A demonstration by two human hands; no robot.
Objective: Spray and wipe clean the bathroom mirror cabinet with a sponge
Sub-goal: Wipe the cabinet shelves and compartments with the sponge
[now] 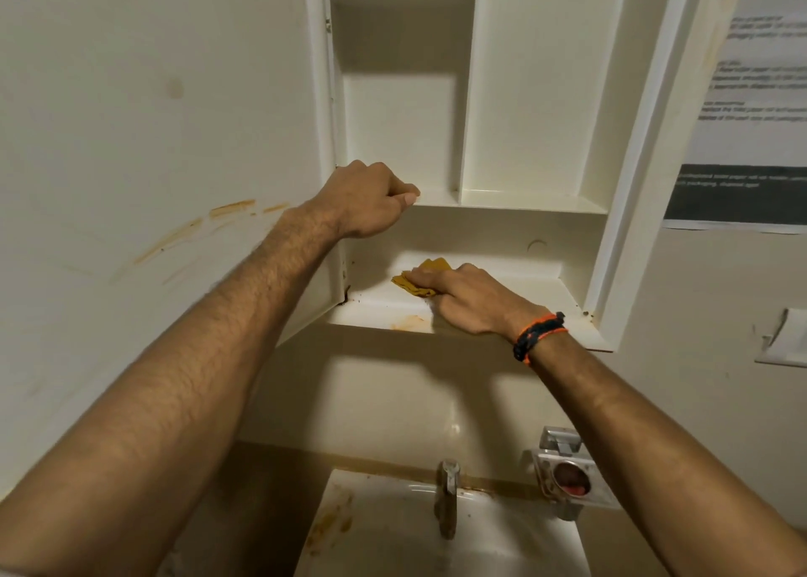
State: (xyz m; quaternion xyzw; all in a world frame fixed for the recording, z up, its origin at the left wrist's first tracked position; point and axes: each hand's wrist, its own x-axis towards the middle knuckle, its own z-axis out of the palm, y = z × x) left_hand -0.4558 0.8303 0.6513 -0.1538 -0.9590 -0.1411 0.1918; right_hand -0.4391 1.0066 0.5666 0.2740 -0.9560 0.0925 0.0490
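Observation:
The white mirror cabinet [528,203] stands open above the sink, its shelves bare. My left hand [371,198] grips the front edge of the middle shelf, fingers curled over it. On the bottom shelf my right hand [467,299] lies flat, fingers pressing a yellow sponge cloth [425,277] onto the surface. An orange-brown stain [408,322] marks the shelf's front lip, just left of my right hand. No spray bottle is in view.
The open cabinet door [153,161] swings out at left, with orange streaks on it. Below are a white sink [384,533] with rusty stains, a metal tap [447,495] and a wall soap holder [570,476]. A printed notice [751,96] hangs at right.

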